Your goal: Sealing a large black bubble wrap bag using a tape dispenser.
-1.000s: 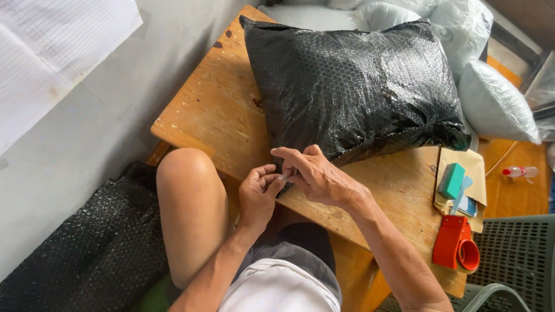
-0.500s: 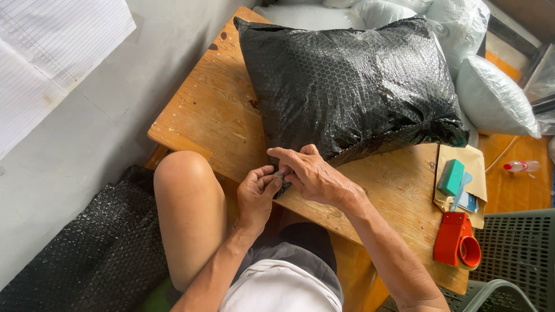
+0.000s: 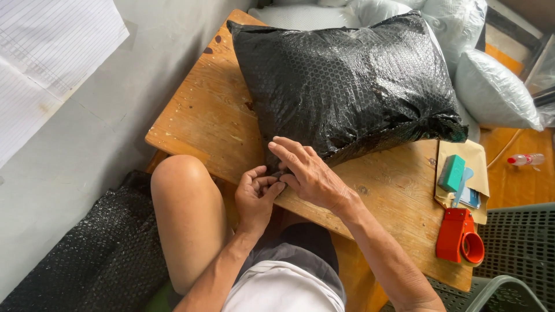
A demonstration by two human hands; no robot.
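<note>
A large black bubble-wrap package (image 3: 347,86) lies on a wooden table (image 3: 202,115). Its near corner reaches the table's front edge, where both hands meet. My right hand (image 3: 306,173) lies flat over that corner with fingers spread, pressing it down. Just below the table edge, my left hand (image 3: 254,193) pinches at the same corner with thumb and fingertips. What lies between the fingers is hidden.
My bare knee (image 3: 182,185) rises left of the hands. An orange tape dispenser (image 3: 459,237), a green block (image 3: 451,172) and a brown envelope (image 3: 477,159) sit at the table's right end. White packed bags (image 3: 497,86) lie behind. Black bubble wrap (image 3: 98,254) covers the floor at left.
Both hands stay at the package's near corner; the fingers have shifted only slightly.
</note>
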